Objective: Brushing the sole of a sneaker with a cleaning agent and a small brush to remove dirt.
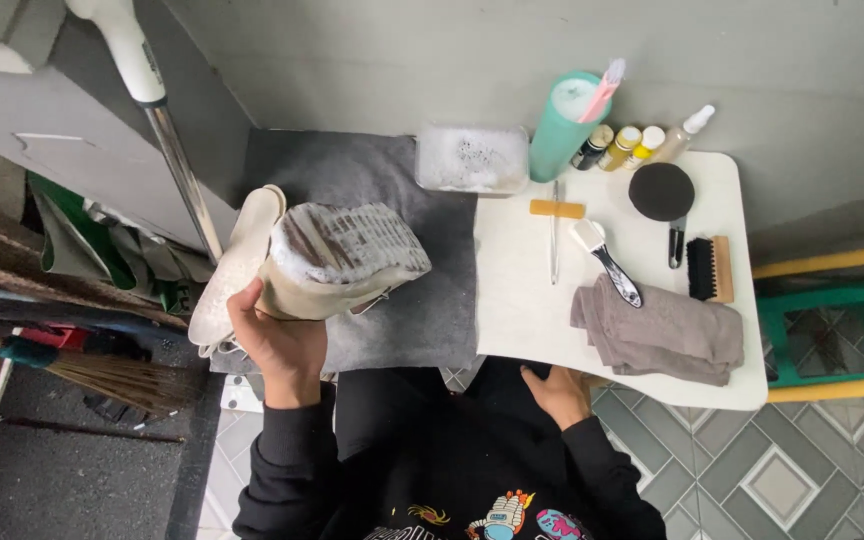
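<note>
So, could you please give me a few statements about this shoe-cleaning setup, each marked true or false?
1. The left hand holds a shoe with its soapy sole turned up. True.
2. The right hand grips the black-handled brush. False: that brush lies on the white table; the right hand holds nothing and rests at the table's near edge.
3. A grey cloth lies crumpled on the table. True.
4. The clear tub is dry. False: it holds foamy water.
5. A pink toothbrush stands in the teal cup. True.
</note>
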